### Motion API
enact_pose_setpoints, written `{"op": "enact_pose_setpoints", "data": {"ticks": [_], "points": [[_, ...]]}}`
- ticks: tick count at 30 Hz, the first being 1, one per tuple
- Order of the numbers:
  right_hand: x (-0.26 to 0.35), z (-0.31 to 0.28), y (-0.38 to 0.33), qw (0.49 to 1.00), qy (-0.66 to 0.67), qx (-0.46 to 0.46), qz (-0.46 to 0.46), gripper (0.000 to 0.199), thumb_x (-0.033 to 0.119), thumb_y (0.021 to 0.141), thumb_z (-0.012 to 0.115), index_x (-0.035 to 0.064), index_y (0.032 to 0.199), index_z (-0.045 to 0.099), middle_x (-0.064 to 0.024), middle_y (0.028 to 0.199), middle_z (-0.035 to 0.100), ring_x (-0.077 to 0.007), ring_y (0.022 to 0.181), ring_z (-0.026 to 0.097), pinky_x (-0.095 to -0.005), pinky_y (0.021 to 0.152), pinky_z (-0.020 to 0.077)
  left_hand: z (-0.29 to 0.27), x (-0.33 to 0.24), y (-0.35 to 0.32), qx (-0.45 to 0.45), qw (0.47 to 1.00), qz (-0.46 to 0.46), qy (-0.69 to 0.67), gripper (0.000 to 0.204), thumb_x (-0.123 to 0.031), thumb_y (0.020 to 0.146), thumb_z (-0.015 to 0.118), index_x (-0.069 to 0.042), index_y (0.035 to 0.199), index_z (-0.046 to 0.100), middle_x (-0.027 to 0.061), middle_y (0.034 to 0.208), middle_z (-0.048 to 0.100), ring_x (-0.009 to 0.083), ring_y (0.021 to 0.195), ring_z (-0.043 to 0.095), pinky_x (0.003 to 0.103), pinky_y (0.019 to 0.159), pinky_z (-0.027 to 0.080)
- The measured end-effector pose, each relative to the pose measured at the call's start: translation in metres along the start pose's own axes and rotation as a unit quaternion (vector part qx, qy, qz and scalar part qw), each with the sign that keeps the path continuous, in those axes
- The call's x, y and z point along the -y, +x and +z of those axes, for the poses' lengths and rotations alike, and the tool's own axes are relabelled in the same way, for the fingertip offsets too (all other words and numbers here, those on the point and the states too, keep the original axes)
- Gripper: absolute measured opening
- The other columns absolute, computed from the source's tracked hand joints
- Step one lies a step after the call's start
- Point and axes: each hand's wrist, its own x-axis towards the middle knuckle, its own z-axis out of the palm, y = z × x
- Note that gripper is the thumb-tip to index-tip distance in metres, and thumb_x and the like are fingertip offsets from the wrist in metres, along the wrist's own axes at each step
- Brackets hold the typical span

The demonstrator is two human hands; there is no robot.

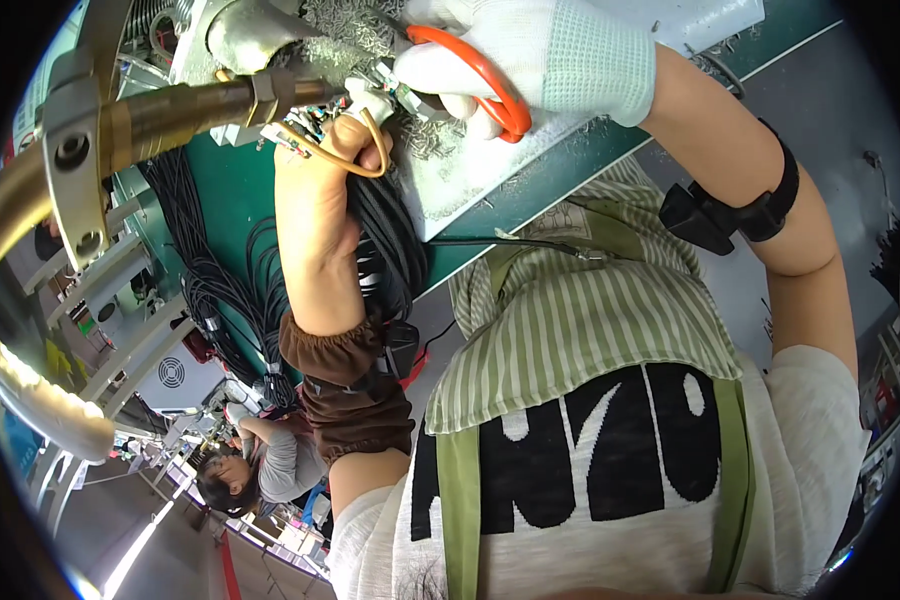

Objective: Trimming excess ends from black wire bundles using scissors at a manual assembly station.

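The green table (pixel 235 190) ends in a slanting edge in front of the apron (pixel 590 330); the white board (pixel 475 185) stops just inside it. Bare board lies between the pliers (pixel 515 115) and that edge, and open floor (pixel 820 110) lies beyond it, past the right forearm.

Left of the work is tighter: a brass pipe (pixel 175 125) reaches in close to the left hand (pixel 340 145), with a metal housing (pixel 250 35) above. 2 bundles of black cables (pixel 185 220) flank the left wrist. Metal clippings (pixel 428 140) litter the board around both hands.

The bare left hand has its fingers curled on a wired part (pixel 312 132), above the board's left side; a tan wire (pixel 370 173) loops below the fingertips. The gloved right hand (pixel 505 55) grips the red-handled pliers beside it; whether their blades are parted, I cannot tell.
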Motion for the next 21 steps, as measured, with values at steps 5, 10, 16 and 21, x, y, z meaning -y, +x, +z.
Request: {"op": "enact_pose_setpoints", "data": {"ticks": [5,10,16,21], "points": [[0.016,-0.018,0.016,0.859,0.359,0.177,0.319,0.023,0.02,0.085,0.062,-0.0024,0.081,0.059,-0.0105,0.058,0.059,-0.0171,0.047,0.059,-0.0281,0.041,0.0446,0.002,-0.001,-0.006,-0.012,0.998,0.023,0.05,0.019,-0.017,0.079,0.069,-0.002,0.08,0.057,0.0019,0.063,0.054,0.0097,0.057,0.049,0.024,0.053,0.039],[0.009,-0.022,0.031,0.625,0.53,0.248,0.517,0.024,0.02,0.085,0.062,-0.003,0.079,0.061,-0.0091,0.057,0.059,-0.0145,0.046,0.058,-0.0266,0.04,0.0446,0.016,-0.004,-0.01,-0.079,0.986,0.083,0.118,0.02,-0.015,0.077,0.072,-0.002,0.083,0.057,0.0009,0.066,0.056,0.008,0.057,0.048,0.023,0.053,0.04],[-0.002,-0.027,0.034,0.629,0.501,0.306,0.51,0.024,0.021,0.085,0.062,-0.0019,0.077,0.061,-0.0083,0.056,0.059,-0.0146,0.045,0.058,-0.0259,0.041,0.0437,0.014,0.0,-0.019,-0.078,0.98,0.108,0.15,0.017,-0.008,0.079,0.068,-0.001,0.089,0.056,0.0,0.074,0.057,0.0058,0.06,0.049,0.021,0.054,0.041],[0.014,-0.011,0.022,0.687,0.475,0.323,0.445,0.025,0.021,0.083,0.059,0.0015,0.068,0.058,-0.0082,0.055,0.055,-0.0179,0.045,0.056,-0.0307,0.041,0.0421,0.023,0.002,-0.021,-0.112,0.974,0.123,0.156,0.014,-0.001,0.078,0.065,0.0,0.089,0.056,-0.0002,0.076,0.056,0.0055,0.064,0.052,0.02,0.056,0.043]]}}
